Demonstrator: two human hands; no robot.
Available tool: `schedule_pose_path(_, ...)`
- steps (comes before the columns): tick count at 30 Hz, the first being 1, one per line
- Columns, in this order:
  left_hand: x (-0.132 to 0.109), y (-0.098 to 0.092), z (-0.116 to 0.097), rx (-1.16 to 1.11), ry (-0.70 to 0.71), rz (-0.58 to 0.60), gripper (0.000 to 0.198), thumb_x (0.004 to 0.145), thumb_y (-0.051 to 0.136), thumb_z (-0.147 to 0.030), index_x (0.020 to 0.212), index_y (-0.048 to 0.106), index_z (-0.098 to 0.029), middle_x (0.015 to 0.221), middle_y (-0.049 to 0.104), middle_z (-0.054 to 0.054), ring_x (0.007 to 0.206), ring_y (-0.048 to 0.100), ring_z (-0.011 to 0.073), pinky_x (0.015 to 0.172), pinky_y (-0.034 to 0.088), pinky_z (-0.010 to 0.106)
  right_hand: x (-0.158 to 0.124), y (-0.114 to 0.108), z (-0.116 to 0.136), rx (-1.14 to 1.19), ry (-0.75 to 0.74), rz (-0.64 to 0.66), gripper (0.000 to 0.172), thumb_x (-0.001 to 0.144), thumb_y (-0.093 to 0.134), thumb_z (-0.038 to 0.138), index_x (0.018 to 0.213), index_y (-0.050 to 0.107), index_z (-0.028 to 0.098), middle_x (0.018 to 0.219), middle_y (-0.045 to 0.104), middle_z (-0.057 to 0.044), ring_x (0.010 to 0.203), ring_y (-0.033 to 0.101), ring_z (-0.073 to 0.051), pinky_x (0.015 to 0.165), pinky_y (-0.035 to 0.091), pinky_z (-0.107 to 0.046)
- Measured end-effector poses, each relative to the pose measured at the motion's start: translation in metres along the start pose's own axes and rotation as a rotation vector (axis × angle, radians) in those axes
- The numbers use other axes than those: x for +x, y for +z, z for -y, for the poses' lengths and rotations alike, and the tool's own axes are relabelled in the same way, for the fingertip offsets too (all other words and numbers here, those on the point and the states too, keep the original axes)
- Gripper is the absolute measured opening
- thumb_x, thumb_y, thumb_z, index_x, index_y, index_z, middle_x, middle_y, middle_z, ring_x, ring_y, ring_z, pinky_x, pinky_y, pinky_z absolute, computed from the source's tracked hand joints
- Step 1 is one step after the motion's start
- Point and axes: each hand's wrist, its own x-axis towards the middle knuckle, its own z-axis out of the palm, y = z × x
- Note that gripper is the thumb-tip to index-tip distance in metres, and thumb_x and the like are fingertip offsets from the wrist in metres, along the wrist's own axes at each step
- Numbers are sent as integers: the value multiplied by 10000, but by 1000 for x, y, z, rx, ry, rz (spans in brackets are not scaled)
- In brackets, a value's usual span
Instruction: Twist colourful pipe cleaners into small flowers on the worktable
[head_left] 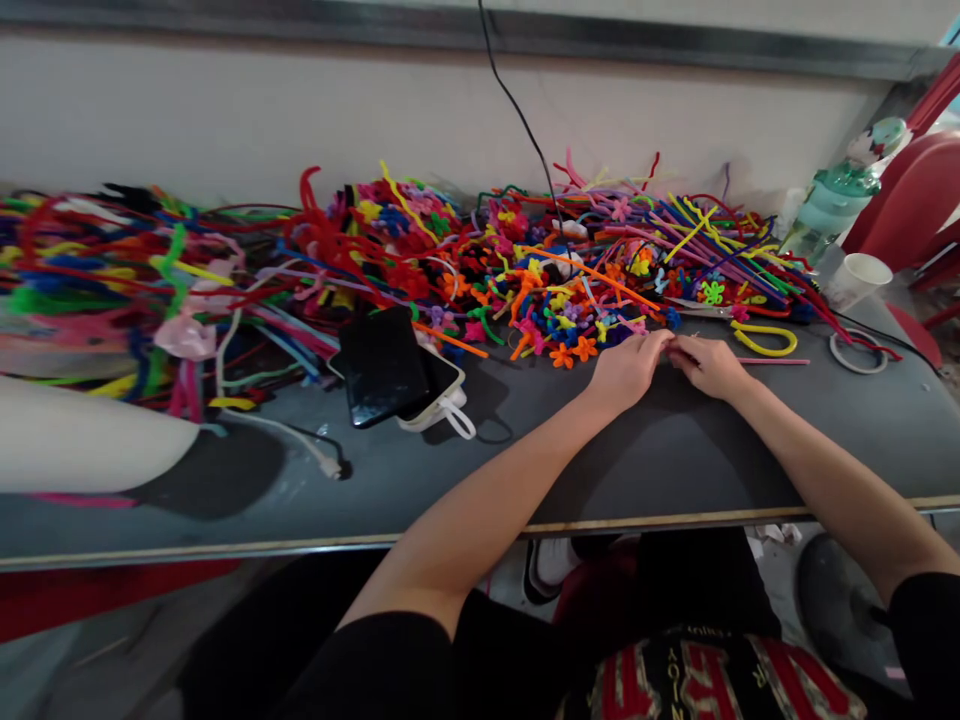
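Note:
My left hand [626, 368] and my right hand [709, 366] meet over the grey table, fingertips pinched together. Whatever lies between the fingers is too small and covered to make out. A pink pipe cleaner [776, 361] sticks out to the right from behind my right hand; whether that hand holds it I cannot tell. Just beyond my hands is a heap of small pipe-cleaner flowers, with an orange flower [585, 348] at its near edge. Scissors [705, 308] lie behind my right hand, and a bent yellow pipe cleaner [765, 340] rests to its right.
Bundles of coloured pipe cleaners [720, 245] line the wall. To the left lie a black phone [382, 368], a white device with a loop [442, 395] and a white cable [300, 437]. A paper cup [859, 278] and a green bottle [829, 205] stand at the right.

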Motion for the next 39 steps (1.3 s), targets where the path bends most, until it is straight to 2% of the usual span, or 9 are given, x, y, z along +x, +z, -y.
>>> schedule_pose_path(4,2,-2,-3,5,10,-27,347,1029,322,-215,1202,618,-163,922,722,93,969,681,193,743,525,260,0,-1,-4,-33,-8,-89,263,941,461,212,1048,701,227,1032,766,-69,936,727,-217,762,540,-308)
schedule_pose_path(8,5,-1,0,-18,27,18,295,1002,410,-205,1117,672,-136,989,710,135,1115,641,254,910,526,390,0,-6,-10,-43,21,-158,240,953,488,252,1009,721,231,1034,769,-59,960,729,-223,786,555,-326)
schedule_pose_path(12,8,1,3,-197,-97,33,208,962,511,-195,1003,713,-163,1003,709,108,1071,650,237,938,524,422,0,-7,-6,-13,44,-226,210,949,521,293,966,721,229,986,772,-62,925,732,-224,771,559,-331)
schedule_pose_path(15,10,0,3,-411,-152,41,200,958,537,-213,855,707,-195,918,734,46,1032,644,203,1005,501,435,1,-5,0,112,134,-306,194,932,557,340,1002,694,223,921,763,-64,822,729,-208,734,565,-334)
schedule_pose_path(19,12,0,2,-581,-179,28,196,971,531,-250,885,701,-202,848,752,26,1012,635,188,1044,477,448,3,-3,5,362,281,-412,235,886,615,378,1041,657,208,853,738,-56,748,710,-191,690,569,-332)
schedule_pose_path(25,12,1,3,-574,-174,2,277,974,534,-339,783,675,-195,784,734,30,947,646,182,1036,483,450,4,-1,12,385,331,-388,175,880,597,348,858,675,193,762,724,-52,695,698,-185,677,559,-341)
schedule_pose_path(30,11,-1,3,-545,-162,-25,248,973,542,-351,833,686,-205,797,738,24,962,642,194,1031,470,457,4,4,16,470,425,-352,221,879,595,387,957,670,194,812,748,-68,688,699,-184,634,557,-320)
schedule_pose_path(35,8,-7,-1,-391,-129,-54,160,938,618,-338,951,725,-221,934,729,39,1014,630,198,977,425,416,4,5,24,460,521,-283,263,861,597,426,829,672,176,683,712,-44,473,571,-117,485,442,-258)
schedule_pose_path(39,5,-6,-3,-224,-70,-129,176,929,635,-354,1009,745,-242,952,703,43,977,625,186,909,381,383,4,7,29,554,476,-209,274,827,612,419,778,675,157,669,692,-36,557,611,-128,549,447,-249)
